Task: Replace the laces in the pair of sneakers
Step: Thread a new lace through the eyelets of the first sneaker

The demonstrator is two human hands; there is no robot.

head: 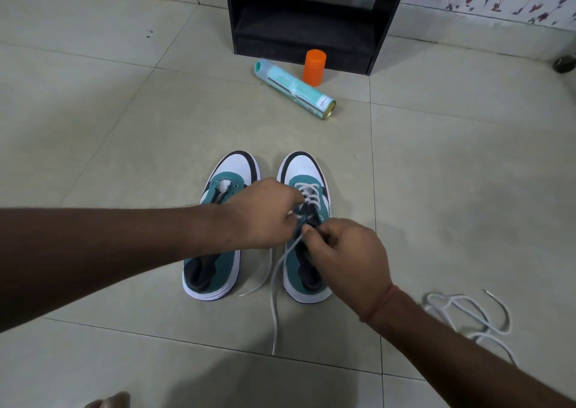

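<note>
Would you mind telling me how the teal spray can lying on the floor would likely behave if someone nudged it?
The spray can lies on its side on smooth floor tiles, so it would probably roll. Its rigid cylindrical body should keep its shape. It might bump the upright orange cap close beside it.

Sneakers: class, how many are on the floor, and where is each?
2. The unlaced left sneaker lies under the left hand; the part-laced right sneaker sits beside it, under both hands.

A teal spray can (295,89) is laid on the tiled floor (124,127). An orange cap (314,67) is stood just behind it, before a black cabinet (311,17).
</note>
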